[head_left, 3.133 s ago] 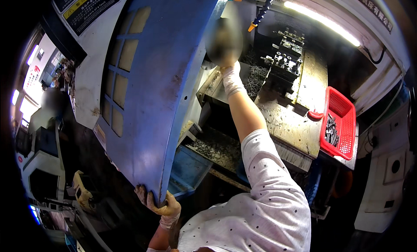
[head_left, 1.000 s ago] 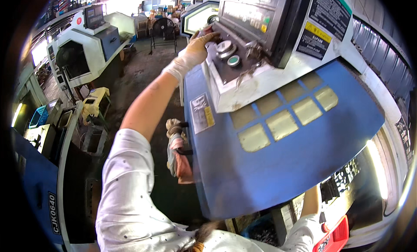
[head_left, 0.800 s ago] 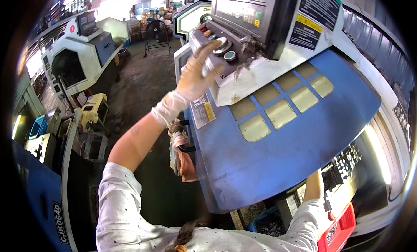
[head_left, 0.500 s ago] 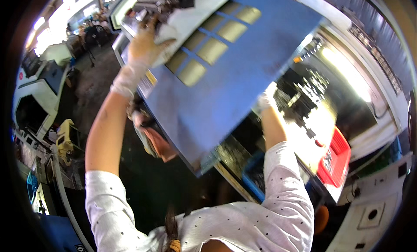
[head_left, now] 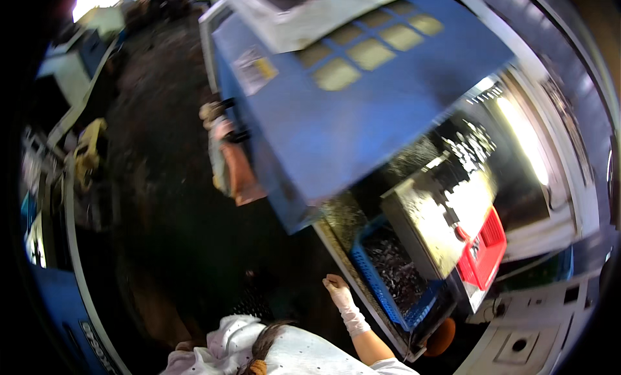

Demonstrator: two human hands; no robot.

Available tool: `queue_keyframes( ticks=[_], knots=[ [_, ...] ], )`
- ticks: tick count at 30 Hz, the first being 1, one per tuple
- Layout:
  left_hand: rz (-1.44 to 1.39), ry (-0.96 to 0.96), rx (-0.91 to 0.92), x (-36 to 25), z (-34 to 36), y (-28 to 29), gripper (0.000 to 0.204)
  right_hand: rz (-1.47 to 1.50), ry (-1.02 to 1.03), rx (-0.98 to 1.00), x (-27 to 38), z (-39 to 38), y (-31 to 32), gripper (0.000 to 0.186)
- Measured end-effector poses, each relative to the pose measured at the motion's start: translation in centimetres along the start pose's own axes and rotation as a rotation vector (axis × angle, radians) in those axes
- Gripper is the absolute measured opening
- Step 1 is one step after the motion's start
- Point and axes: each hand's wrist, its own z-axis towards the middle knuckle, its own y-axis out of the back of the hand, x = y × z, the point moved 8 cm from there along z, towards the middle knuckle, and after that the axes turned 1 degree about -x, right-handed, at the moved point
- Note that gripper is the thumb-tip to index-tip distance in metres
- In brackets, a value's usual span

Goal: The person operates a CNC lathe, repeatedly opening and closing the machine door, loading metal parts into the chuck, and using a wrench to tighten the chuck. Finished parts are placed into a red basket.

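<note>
My right hand point(head_left: 339, 294), in a white glove with the fingertips bare, hangs low at the front of the machine. Its fingers are curled in, and nothing shows in them. Closest to it are the machine's front ledge point(head_left: 346, 255) and a blue basket point(head_left: 407, 320) of metal pieces. My left hand is out of view; only the sleeve on that side shows at the lower edge. Ahead stands the machine's blue sliding door point(head_left: 362, 129) with small window panes, and neither hand touches it.
A metal block point(head_left: 420, 226) stands in the lit machine opening beside a red basket point(head_left: 485, 252). Orange and pale cloths point(head_left: 238, 171) hang at the door's left side. Dark floor point(head_left: 155, 116) runs along the left, with a yellow object point(head_left: 89, 152) beyond.
Both hands have come away from the blue door. My right hand has drawn back out of the machine opening, and my left hand has left the view. The view has shifted.
</note>
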Motion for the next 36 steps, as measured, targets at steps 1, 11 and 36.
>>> queue_keyframes(
  ticks=[1,11,36],
  knots=[
    [-0.133,0.067,-0.034,3.0,0.3,-0.7,0.044,-0.051,-0.006,0.081,0.1,0.8,-2.2,0.042],
    [-1.107,-0.197,-0.477,7.8,9.4,17.9,0.034,-0.262,0.332,-0.158,16.8,23.4,-26.2,0.076],
    [-0.552,-0.569,-0.513,1.1,29.9,91.5,0.028,-0.375,-0.506,-0.308,29.3,48.7,-43.6,0.046]
  ],
)
